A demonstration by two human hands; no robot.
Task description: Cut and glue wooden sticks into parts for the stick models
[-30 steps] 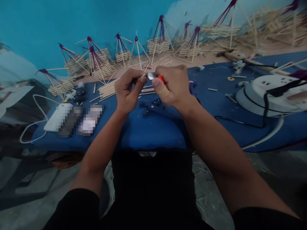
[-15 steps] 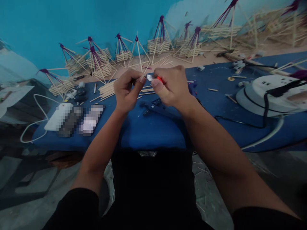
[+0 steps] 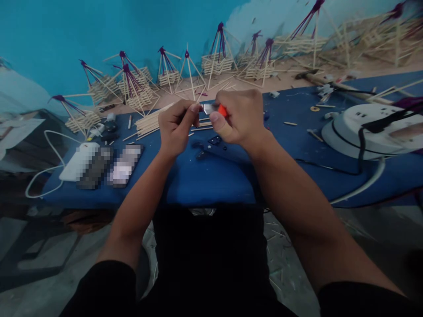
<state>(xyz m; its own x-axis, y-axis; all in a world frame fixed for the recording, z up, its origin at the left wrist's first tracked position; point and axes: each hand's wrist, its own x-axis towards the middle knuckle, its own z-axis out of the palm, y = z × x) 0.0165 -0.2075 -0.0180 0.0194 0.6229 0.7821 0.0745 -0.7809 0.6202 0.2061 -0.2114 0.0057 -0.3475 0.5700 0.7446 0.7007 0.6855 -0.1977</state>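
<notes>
My right hand (image 3: 243,114) is closed around an orange-handled utility knife (image 3: 222,110). Its bare metal blade (image 3: 209,108) points left, toward my other fingertips. With thumb and forefinger pinched together, my left hand (image 3: 178,125) meets the blade tip; what it pinches is small and mostly hidden. Both hands are held over the blue table (image 3: 211,185). Behind my left hand lies a bundle of thin wooden sticks (image 3: 150,123). Below the hands rests a dark tool (image 3: 198,149), its kind unclear.
Several stick models with purple-tied tops (image 3: 220,27) stand along the wall. At left are a white power bank-like box (image 3: 71,165) with a cable and two blurred phone-like items (image 3: 125,165). A round white power strip (image 3: 346,127) with black cords sits at right.
My right hand has shifted slightly right and more of the blade shows between the hands. The left hand keeps its pinch nearly in place. The view has moved a little.
</notes>
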